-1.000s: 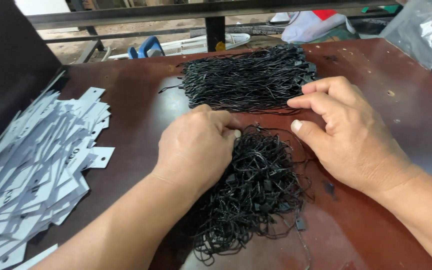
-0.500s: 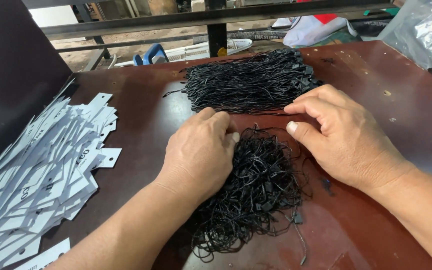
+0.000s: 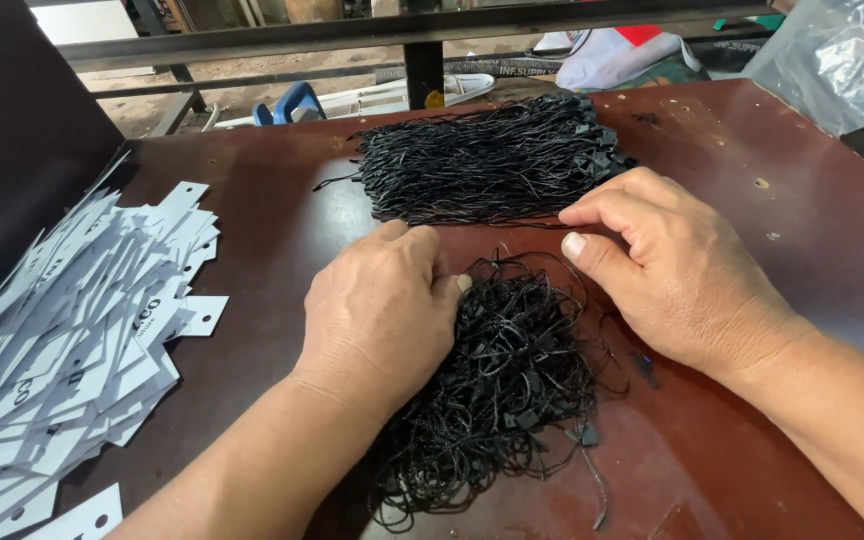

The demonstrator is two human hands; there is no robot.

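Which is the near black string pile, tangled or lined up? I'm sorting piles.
Tangled: the near string pile loops every way under both hands, while the far bundle lies in parallel strands.

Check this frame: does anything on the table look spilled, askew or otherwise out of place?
Mostly orderly. The near tangled heap of black string loops is messy beside the far neatly aligned bundle of black strings; a stray strand trails onto the reddish-brown wooden table. The white paper tags lie fanned loosely.
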